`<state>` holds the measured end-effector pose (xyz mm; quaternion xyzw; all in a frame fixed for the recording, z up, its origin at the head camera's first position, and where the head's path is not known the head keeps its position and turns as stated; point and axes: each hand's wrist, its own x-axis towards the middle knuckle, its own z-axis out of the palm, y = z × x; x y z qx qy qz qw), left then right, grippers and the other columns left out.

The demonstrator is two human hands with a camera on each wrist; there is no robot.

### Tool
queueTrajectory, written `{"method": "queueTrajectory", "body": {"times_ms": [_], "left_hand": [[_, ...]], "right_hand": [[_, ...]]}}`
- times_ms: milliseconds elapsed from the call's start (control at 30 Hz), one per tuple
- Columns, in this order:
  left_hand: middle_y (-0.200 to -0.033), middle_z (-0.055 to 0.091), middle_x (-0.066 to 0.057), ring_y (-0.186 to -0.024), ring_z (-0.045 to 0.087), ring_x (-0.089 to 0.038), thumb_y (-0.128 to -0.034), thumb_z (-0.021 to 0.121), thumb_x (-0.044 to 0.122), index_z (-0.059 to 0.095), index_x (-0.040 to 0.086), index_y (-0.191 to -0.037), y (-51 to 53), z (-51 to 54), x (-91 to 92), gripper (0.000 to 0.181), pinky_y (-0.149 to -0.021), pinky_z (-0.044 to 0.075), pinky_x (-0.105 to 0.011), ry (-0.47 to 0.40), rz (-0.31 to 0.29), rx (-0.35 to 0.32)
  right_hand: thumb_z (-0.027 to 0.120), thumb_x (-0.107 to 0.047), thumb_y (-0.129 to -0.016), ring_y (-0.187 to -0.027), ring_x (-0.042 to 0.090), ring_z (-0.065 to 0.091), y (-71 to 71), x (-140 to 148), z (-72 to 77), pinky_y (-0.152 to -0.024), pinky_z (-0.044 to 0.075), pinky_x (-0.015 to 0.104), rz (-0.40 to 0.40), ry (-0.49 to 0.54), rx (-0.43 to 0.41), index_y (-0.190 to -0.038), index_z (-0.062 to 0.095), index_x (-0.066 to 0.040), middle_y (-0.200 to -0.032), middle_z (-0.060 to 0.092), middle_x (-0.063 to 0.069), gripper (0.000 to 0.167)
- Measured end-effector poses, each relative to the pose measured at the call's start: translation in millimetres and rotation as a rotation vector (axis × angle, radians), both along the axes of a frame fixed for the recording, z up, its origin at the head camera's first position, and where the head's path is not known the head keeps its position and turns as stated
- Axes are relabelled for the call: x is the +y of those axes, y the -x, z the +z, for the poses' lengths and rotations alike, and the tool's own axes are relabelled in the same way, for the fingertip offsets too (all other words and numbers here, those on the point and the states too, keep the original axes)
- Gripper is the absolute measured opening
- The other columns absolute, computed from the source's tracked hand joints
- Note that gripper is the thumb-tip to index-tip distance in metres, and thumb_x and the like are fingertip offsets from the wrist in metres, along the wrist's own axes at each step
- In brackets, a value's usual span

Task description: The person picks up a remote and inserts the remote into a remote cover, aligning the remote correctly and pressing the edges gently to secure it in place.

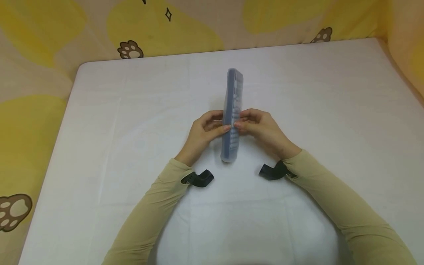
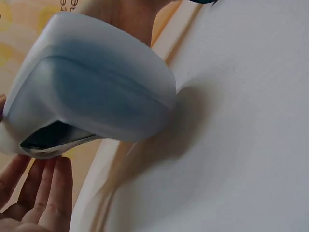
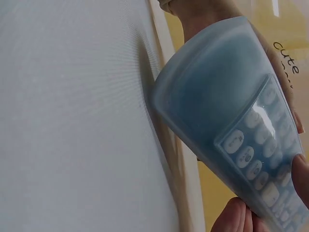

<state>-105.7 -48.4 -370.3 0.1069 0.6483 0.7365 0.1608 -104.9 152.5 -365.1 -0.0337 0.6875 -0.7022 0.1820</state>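
A blue-grey remote control (image 1: 228, 95) in a translucent cover is held edge-up between both hands in the head view. My left hand (image 1: 202, 132) grips its left side, with the thumb on the upper edge. On the opposite side my right hand (image 1: 265, 130) pinches it, thumb near the other thumb. White oval buttons show on the remote control (image 3: 217, 82) in the right wrist view. A dark opening shows in the back of the remote control (image 2: 101, 96) in the left wrist view. Whether its lower end touches the table is unclear.
A white cloth covers the table (image 1: 149, 110). Yellow patterned fabric (image 1: 198, 29) hangs along the back and sides. A black wrist mount (image 1: 200, 179) sits on the left sleeve, and another black mount (image 1: 273, 172) on the right one.
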Motion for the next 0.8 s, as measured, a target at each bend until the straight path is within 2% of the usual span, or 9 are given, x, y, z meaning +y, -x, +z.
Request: {"method": "queueTrajectory", "body": {"times_ms": [133, 267, 433, 600, 800], "left_hand": [[-0.118, 0.061, -0.016, -0.106, 0.059, -0.023, -0.0859, 0.066, 0.002, 0.054, -0.003, -0.123, 1.1, 1.9, -2.5, 0.039, -0.091, 0.049, -0.035, 0.008, 0.027, 0.028], [-0.116, 0.061, -0.018, -0.102, 0.060, -0.022, -0.0867, 0.064, 0.001, 0.055, -0.006, -0.123, 1.6, 2.6, -2.5, 0.038, -0.088, 0.051, -0.032, 0.061, 0.061, 0.025], [-0.112, 0.062, -0.020, -0.096, 0.061, -0.020, -0.0897, 0.061, 0.002, 0.056, -0.008, -0.122, 1.8, 1.8, -1.1, 0.034, -0.084, 0.052, -0.031, 0.126, 0.089, 0.024], [-0.107, 0.065, -0.016, -0.093, 0.063, -0.020, -0.0874, 0.067, 0.009, 0.059, -0.004, -0.121, 2.3, 0.6, -0.8, 0.036, -0.084, 0.052, -0.030, 0.172, 0.105, 0.031], [-0.103, 0.067, -0.018, -0.085, 0.064, -0.016, -0.0867, 0.068, 0.007, 0.062, -0.005, -0.117, 4.0, -1.1, 0.1, 0.033, -0.077, 0.053, -0.028, 0.197, 0.107, 0.011]], "right_hand": [[0.067, -0.006, -0.086, -0.085, 0.016, 0.063, 0.1, -0.2, -1.4, -0.082, 0.052, 0.030, -0.049, -0.034, 0.017, -0.115, 0.052, 0.005, -0.098, 0.061, 0.010, 0.034], [0.068, -0.003, -0.085, -0.081, 0.014, 0.061, 0.6, 0.7, -2.4, -0.079, 0.051, 0.027, -0.086, -0.050, 0.047, -0.111, 0.054, 0.003, -0.093, 0.062, 0.008, 0.031], [0.069, -0.003, -0.084, -0.081, 0.013, 0.061, 0.3, 1.3, -2.1, -0.078, 0.051, 0.026, -0.094, -0.071, 0.065, -0.110, 0.055, 0.003, -0.093, 0.062, 0.007, 0.031], [0.070, -0.005, -0.084, -0.081, 0.013, 0.062, 0.0, 1.2, -1.6, -0.077, 0.050, 0.025, -0.097, -0.110, 0.087, -0.111, 0.055, 0.005, -0.094, 0.063, 0.009, 0.032], [0.071, -0.009, -0.084, -0.082, 0.014, 0.063, 0.5, 2.1, -1.5, -0.077, 0.049, 0.024, -0.104, -0.160, 0.105, -0.112, 0.057, 0.005, -0.094, 0.064, 0.010, 0.034]]}}
